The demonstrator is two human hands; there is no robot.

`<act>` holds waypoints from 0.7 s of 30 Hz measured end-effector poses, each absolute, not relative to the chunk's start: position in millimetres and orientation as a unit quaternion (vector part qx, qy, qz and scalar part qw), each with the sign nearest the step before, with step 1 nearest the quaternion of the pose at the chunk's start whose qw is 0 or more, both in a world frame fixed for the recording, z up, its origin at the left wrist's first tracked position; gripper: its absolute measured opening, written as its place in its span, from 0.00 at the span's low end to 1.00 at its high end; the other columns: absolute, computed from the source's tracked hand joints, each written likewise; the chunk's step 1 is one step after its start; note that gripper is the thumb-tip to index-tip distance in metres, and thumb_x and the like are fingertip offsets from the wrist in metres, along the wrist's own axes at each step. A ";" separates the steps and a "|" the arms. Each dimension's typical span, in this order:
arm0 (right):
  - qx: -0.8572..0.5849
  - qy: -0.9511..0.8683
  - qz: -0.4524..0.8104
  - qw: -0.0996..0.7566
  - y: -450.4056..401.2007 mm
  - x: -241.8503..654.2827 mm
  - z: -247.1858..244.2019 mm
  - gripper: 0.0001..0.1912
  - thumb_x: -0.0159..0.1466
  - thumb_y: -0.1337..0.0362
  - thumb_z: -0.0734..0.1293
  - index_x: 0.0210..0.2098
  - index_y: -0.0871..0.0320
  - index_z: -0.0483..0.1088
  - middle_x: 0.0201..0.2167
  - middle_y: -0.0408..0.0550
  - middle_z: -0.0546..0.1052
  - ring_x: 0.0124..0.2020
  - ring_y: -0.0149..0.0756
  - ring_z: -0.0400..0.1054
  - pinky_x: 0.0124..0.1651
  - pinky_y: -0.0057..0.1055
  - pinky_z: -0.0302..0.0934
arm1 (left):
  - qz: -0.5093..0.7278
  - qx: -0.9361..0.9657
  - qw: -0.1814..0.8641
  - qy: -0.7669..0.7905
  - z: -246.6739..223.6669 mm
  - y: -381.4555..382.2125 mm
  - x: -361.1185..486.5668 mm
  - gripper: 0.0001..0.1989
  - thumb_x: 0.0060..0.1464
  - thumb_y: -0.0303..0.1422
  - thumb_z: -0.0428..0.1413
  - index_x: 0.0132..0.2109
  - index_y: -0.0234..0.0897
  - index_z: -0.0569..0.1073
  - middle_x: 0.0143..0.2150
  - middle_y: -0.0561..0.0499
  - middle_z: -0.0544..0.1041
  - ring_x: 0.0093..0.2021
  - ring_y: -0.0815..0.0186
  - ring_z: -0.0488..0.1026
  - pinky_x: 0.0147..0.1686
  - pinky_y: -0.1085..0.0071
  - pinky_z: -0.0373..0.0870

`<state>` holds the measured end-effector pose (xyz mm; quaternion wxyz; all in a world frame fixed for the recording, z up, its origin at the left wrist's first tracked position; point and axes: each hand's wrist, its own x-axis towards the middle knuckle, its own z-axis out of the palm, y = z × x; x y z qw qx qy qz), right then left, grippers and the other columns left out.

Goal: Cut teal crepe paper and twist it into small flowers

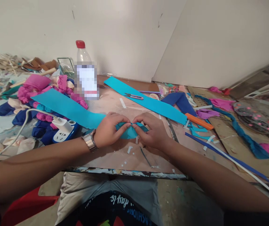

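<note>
Both hands meet over the middle of the table, pinching the same turquoise strip, which looks like crepe paper or thin fabric. My left hand, with a metal watch at the wrist, grips it between thumb and forefinger. Opposite it, my right hand pinches the strip at nearly the same spot, fingertips almost touching. The strip's long loose part runs out to the left over a heap of crumpled pieces. Behind my hands lies another turquoise strip, with small pink-handled thread snips resting on it.
A red-capped bottle stands at the back, a phone before it. A power strip with a plugged-in charger sits left. An orange utility knife and a white stick lie right. Pink and navy pieces are heaped left.
</note>
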<state>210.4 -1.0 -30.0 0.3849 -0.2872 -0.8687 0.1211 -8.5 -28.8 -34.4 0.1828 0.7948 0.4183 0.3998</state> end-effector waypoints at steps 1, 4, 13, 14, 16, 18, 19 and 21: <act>-0.286 -0.871 0.117 0.382 -1.3 210.4 -29.9 0.02 0.70 0.64 0.67 0.40 0.53 0.73 0.37 0.48 0.80 0.40 0.40 0.74 0.45 0.38 0.68 | 0.391 0.803 0.170 0.417 -34.1 -28.6 -8.6 0.12 0.69 0.38 0.54 0.43 0.38 0.79 0.41 0.49 0.85 0.43 0.60 0.79 0.51 0.60 0.68; -0.285 -0.876 0.117 0.370 -2.5 210.2 -28.5 0.02 0.70 0.64 0.66 0.40 0.53 0.72 0.37 0.48 0.80 0.40 0.41 0.74 0.45 0.39 0.68 | 0.365 0.825 0.133 0.411 -33.4 -28.1 -9.0 0.12 0.70 0.38 0.52 0.43 0.38 0.78 0.41 0.49 0.85 0.43 0.60 0.79 0.51 0.59 0.65; -0.280 -0.874 0.151 0.368 -1.4 209.5 -28.1 0.02 0.69 0.65 0.67 0.39 0.54 0.72 0.36 0.47 0.79 0.38 0.39 0.73 0.44 0.37 0.67 | 0.347 0.842 0.082 0.406 -37.0 -27.5 -8.4 0.12 0.71 0.37 0.51 0.43 0.38 0.77 0.40 0.49 0.84 0.41 0.59 0.77 0.52 0.58 0.61; -0.277 -0.875 0.148 0.369 -1.0 209.5 -28.1 0.02 0.69 0.65 0.67 0.40 0.54 0.72 0.36 0.47 0.79 0.38 0.39 0.72 0.44 0.36 0.67 | 0.346 0.841 0.082 0.407 -37.4 -27.4 -8.3 0.12 0.71 0.37 0.51 0.43 0.38 0.77 0.41 0.49 0.84 0.41 0.59 0.77 0.52 0.58 0.61; -0.274 -0.877 0.144 0.366 -0.5 209.6 -28.2 0.02 0.69 0.66 0.66 0.40 0.54 0.72 0.36 0.47 0.79 0.38 0.39 0.72 0.44 0.36 0.66 | 0.341 0.842 0.080 0.409 -38.0 -27.1 -8.4 0.12 0.72 0.38 0.51 0.43 0.38 0.77 0.41 0.49 0.84 0.41 0.59 0.77 0.52 0.58 0.60; -0.276 -0.879 0.147 0.361 -0.2 209.7 -28.6 0.02 0.69 0.66 0.66 0.40 0.54 0.72 0.37 0.48 0.79 0.38 0.39 0.72 0.43 0.36 0.66 | 0.340 0.845 0.076 0.406 -38.3 -26.9 -8.6 0.13 0.72 0.38 0.51 0.43 0.38 0.77 0.40 0.49 0.84 0.41 0.60 0.77 0.53 0.58 0.60; -0.278 -0.878 0.152 0.358 -0.1 209.7 -29.0 0.02 0.69 0.66 0.66 0.40 0.54 0.72 0.37 0.48 0.79 0.39 0.39 0.72 0.43 0.36 0.65 | 0.342 0.846 0.072 0.402 -38.4 -26.9 -8.8 0.12 0.72 0.37 0.51 0.44 0.38 0.77 0.40 0.50 0.84 0.40 0.60 0.77 0.53 0.58 0.59; -0.291 -0.874 0.172 0.350 0.0 209.4 -30.0 0.03 0.68 0.66 0.66 0.39 0.55 0.72 0.36 0.48 0.79 0.38 0.39 0.72 0.42 0.35 0.65 | 0.348 0.848 0.063 0.395 -38.4 -26.8 -9.1 0.12 0.72 0.37 0.51 0.43 0.38 0.76 0.40 0.50 0.84 0.40 0.61 0.77 0.53 0.57 0.59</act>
